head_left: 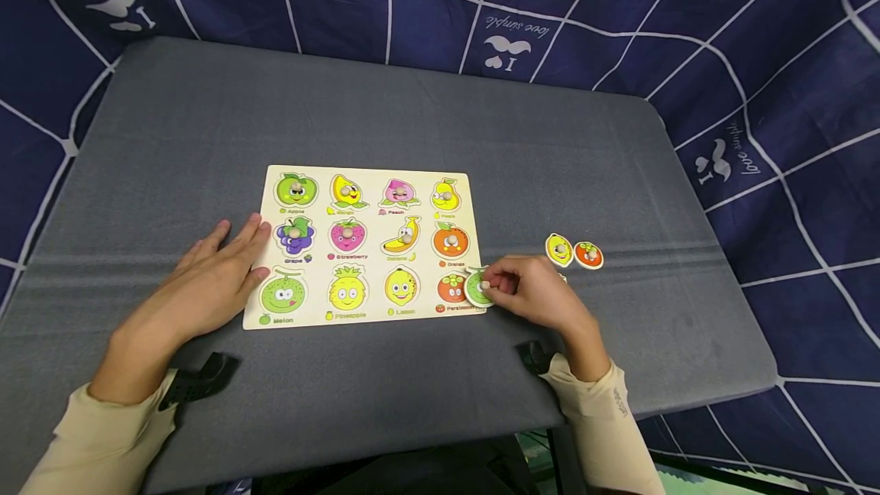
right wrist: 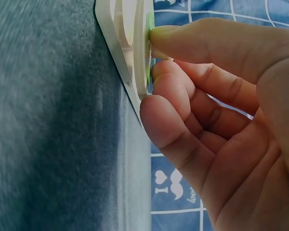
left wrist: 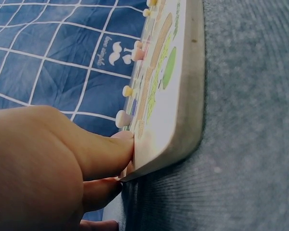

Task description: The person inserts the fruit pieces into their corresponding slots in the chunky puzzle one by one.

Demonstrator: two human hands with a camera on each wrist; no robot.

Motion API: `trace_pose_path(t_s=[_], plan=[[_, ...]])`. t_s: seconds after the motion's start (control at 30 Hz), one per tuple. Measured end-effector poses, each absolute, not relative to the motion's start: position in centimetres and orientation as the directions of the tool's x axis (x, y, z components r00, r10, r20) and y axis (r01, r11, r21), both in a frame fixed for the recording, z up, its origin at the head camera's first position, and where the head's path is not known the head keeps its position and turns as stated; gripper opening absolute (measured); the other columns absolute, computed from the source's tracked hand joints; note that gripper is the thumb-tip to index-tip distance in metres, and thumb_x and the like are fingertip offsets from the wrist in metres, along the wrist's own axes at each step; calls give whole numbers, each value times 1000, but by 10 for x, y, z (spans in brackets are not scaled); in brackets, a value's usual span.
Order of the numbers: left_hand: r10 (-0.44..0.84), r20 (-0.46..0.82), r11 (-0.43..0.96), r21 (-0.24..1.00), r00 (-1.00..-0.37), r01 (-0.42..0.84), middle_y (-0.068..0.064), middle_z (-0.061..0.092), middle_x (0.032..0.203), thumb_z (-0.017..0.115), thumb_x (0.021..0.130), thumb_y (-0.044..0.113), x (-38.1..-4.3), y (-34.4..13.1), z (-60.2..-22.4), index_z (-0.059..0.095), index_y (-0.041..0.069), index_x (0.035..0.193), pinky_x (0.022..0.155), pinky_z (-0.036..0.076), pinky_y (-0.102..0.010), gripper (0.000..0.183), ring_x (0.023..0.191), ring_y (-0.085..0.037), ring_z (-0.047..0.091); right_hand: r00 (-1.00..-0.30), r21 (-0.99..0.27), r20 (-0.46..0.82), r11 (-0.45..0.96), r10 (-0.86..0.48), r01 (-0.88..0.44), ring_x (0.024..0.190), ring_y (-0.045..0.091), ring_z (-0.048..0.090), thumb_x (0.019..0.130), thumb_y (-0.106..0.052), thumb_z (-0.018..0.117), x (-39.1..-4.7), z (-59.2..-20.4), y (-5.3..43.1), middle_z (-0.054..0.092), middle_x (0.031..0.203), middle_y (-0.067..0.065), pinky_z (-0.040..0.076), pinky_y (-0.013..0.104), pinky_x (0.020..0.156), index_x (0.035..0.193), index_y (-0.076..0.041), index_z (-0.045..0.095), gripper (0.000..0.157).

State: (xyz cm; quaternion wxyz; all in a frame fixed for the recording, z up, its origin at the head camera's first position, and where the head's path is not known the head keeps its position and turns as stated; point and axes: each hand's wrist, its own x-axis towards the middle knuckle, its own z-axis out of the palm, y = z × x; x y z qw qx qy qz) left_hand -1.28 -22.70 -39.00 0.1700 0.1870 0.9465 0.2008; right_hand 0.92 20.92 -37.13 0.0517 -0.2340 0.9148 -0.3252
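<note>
A cream wooden fruit puzzle board (head_left: 425, 205) lies on the table. My left hand (head_left: 218, 281) rests at its left edge with fingers stretched out; in the left wrist view the thumb (left wrist: 103, 151) touches the board's rim near a corner. At the lower right corner, my right hand (head_left: 536, 290) pinches the knob of a green melon piece (head_left: 476, 290), which overlaps the printed persimmon (head_left: 451, 288). Knobbed pieces fill the upper two rows. In the bottom row, the melon (head_left: 283, 295), pineapple (head_left: 347, 289) and lemon (head_left: 401, 286) pictures show without knobs.
Right of the board lie a lemon piece (head_left: 559, 250) and a persimmon piece (head_left: 589, 256), close together. Behind the right hand peeks a sliver of another piece (head_left: 564, 278), mostly hidden. The grey table (head_left: 412, 121) is bordered by dark blue checked cloth (head_left: 440, 21).
</note>
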Motion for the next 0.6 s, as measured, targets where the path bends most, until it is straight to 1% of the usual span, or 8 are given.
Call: trace_pose_path(t_s=[0.23, 0.6], plan=[[409, -248, 855, 440, -878, 274, -27, 8, 160, 51, 104, 17, -13, -225, -390, 16, -6, 154, 105, 7, -75, 65, 141, -60, 2, -878, -623, 70, 666, -474, -409, 62, 4, 56, 79, -5, 80, 7, -372, 202, 60, 70, -8, 49, 23, 56, 84, -7, 73, 9], [414, -249, 853, 442, -876, 278, -27, 8, 160, 51, 104, 18, -13, -226, -391, 16, -6, 154, 105, 7, -75, 65, 141, -59, 1, -860, -635, 111, 630, -497, -446, 62, 3, 55, 81, -5, 79, 1, -376, 189, 60, 70, -7, 49, 23, 56, 85, -7, 73, 8]])
